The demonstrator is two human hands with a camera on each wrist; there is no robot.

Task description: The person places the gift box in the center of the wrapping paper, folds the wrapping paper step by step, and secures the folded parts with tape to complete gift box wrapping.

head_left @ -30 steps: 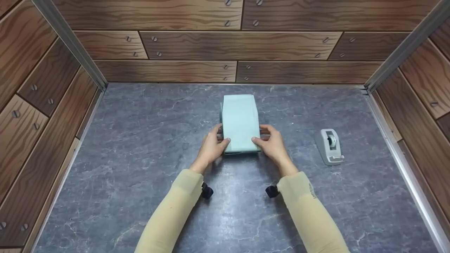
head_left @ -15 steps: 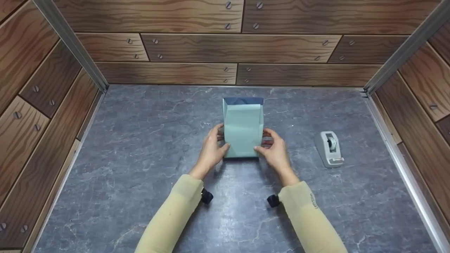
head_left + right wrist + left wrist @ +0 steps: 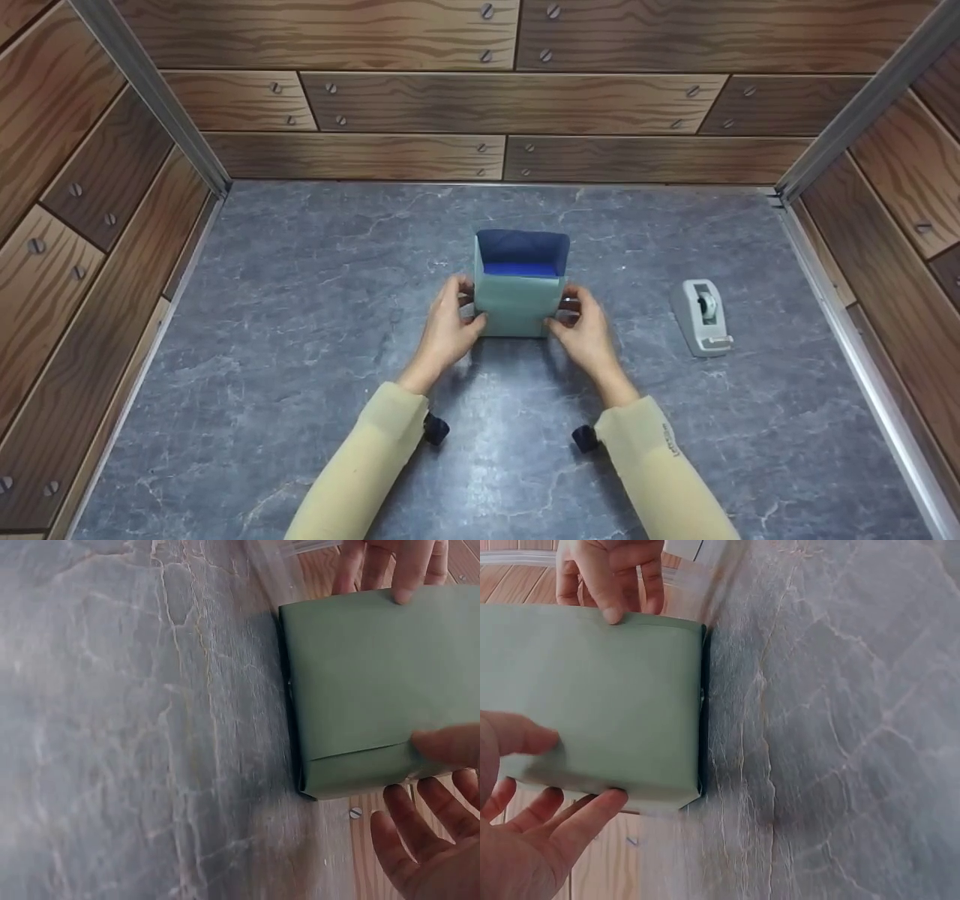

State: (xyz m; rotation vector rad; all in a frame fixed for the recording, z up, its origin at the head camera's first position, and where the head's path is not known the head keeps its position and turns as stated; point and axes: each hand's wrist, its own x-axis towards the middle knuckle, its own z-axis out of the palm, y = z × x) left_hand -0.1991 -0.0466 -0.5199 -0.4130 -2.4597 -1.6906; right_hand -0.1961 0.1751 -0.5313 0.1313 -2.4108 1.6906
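A pale green paper bag (image 3: 519, 306) with a blue inside stands upright in the middle of the head view, its open top tilted towards me. My left hand (image 3: 452, 324) holds its left side, thumb on the front face and fingers along the side. On the opposite side my right hand (image 3: 586, 328) grips it the same way. In the left wrist view the bag (image 3: 607, 697) shows a smooth front and a dark edge at its base, right at the tabletop. A paper seam runs near one side of the bag (image 3: 367, 675) in the right wrist view. Its back is hidden.
A light grey tape dispenser (image 3: 705, 319) stands to the right of the hands on the grey marbled tabletop (image 3: 315, 300). Wood-patterned panels (image 3: 510, 101) wall in the back and both sides, with metal strips (image 3: 862, 360) along the edges.
The bag has tipped from lying back to upright between both hands, so its blue opening now shows. Both hands have come slightly closer to me. The tape dispenser stays in place.
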